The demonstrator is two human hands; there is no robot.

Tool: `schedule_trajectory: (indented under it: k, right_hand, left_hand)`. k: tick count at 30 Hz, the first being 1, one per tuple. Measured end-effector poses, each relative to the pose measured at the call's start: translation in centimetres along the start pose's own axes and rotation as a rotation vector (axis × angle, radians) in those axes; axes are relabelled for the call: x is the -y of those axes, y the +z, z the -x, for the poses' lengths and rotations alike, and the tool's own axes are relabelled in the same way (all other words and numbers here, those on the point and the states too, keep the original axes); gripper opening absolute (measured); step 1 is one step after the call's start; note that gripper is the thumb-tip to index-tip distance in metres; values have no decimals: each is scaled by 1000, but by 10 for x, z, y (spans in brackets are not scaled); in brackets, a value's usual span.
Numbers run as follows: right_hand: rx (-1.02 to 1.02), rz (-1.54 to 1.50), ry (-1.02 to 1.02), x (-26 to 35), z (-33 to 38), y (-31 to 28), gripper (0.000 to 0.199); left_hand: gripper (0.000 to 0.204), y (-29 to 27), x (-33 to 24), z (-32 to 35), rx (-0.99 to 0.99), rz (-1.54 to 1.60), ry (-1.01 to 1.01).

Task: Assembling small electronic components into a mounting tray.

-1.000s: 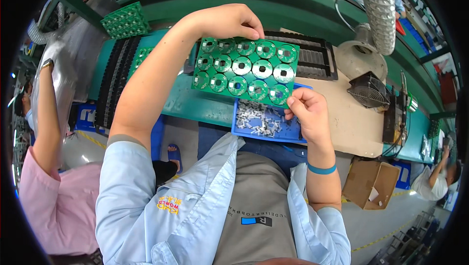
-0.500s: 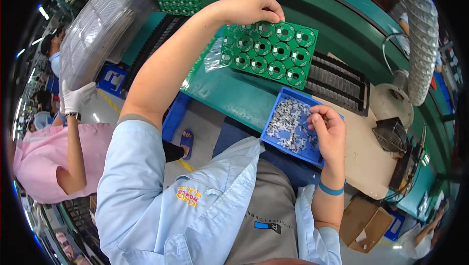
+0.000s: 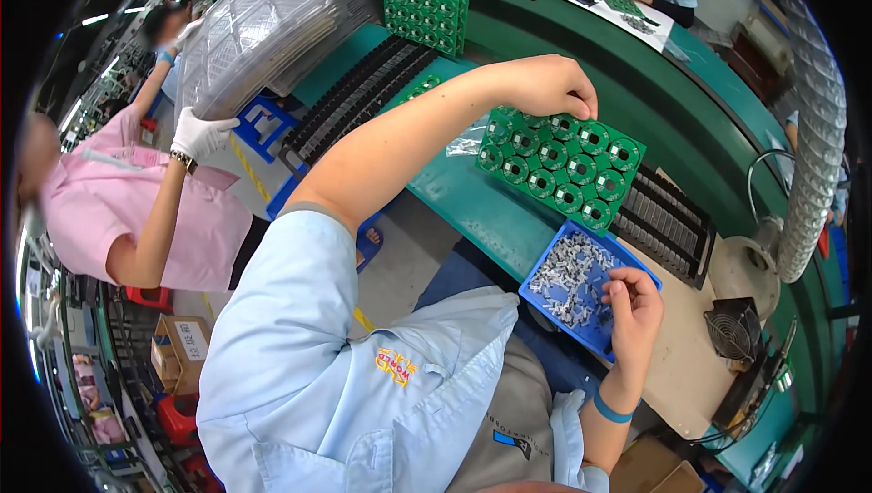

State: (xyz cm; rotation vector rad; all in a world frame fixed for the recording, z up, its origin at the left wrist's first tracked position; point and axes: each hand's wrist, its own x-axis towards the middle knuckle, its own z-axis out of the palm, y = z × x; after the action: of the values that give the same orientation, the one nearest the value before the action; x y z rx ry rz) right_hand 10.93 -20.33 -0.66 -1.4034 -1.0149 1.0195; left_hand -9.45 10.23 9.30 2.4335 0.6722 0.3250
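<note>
A green circuit board panel [image 3: 556, 166] with several round boards on it lies over the bench at a slant. My left hand [image 3: 556, 89] reaches across to its far edge, thumb and fingers pinched on that edge. The panel's near right corner is at a blue bin [image 3: 592, 345] full of small grey and white parts [image 3: 568, 280]. Over the right side of this bin is my right hand [image 3: 636, 311], fingers curled and thumb against the index finger. Anything between those fingertips is too small to make out.
Black slotted racks [image 3: 663, 221] stand beside the panel, others farther left. Another green panel [image 3: 425, 19] leans at the back. Clear plastic trays [image 3: 263, 30] are stacked at left, near a person in pink [image 3: 150, 221]. A small fan [image 3: 732, 328] and a ribbed duct [image 3: 808, 130] stand right.
The whole view has shifted, so the bench and my hands appear lower and farther right. Both hands keep nearly the same place on the panel and over the bin. The person in pink has moved a gloved hand.
</note>
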Motion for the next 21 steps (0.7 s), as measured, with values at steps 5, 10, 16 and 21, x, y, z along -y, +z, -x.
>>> schedule_trajectory:
  k: [5, 10, 16, 21]
  right_hand:
    - [-15, 2, 20, 4, 11, -3, 15]
    - [-47, 2, 0, 0, 19, -10, 15]
    - [-73, -38, -17, -3, 37, -21, 15]
    - [-123, -76, -15, -9, 46, -26, 14]
  left_hand:
    - [16, -2, -13, 14, -62, 4, -13]
    - [16, -5, -24, 31, -109, -3, -50]
    - [14, 0, -32, 62, -189, -42, 25]
    - [10, 9, -51, 87, -198, -107, 40]
